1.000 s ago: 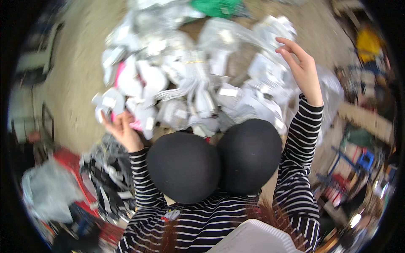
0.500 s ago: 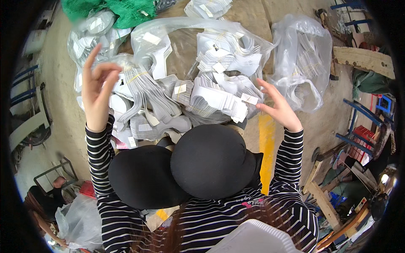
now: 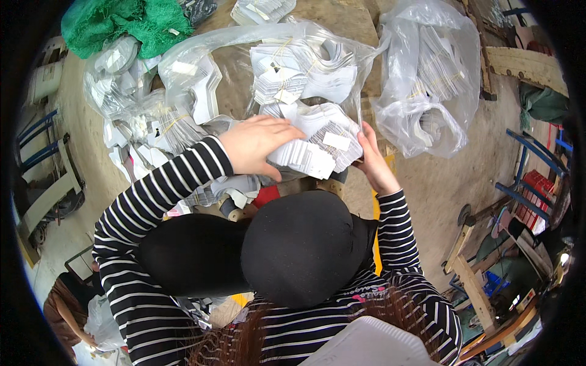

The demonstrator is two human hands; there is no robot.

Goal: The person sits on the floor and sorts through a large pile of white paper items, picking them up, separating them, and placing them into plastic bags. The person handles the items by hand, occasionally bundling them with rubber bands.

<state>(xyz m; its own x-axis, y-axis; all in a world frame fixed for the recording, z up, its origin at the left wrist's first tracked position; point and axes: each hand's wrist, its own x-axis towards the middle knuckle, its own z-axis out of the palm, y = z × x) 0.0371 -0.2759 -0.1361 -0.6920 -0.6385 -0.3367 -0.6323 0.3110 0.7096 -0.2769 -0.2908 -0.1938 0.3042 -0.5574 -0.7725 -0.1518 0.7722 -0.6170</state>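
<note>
A bundle of stacked, light grey cut pieces with a white label lies in front of my knees. My right hand grips its right edge, some fingers hidden behind it. Against its left lies another stack of white, curved cut pieces. My left hand reaches across with outstretched fingers, resting on or just above that stack; contact is hard to tell. Further left is a fanned bundle tied with a yellow band.
Behind stands an open clear plastic bag with banded stacks. Another clear bag of pieces lies right. Green netting is at far left. Wooden and blue metal frames line the right; another person's arm shows lower left.
Both raised hands have come down to the stacks, the left one sweeping inward to the right. My right hand has taken hold of the labelled bundle. The view has shifted slightly.
</note>
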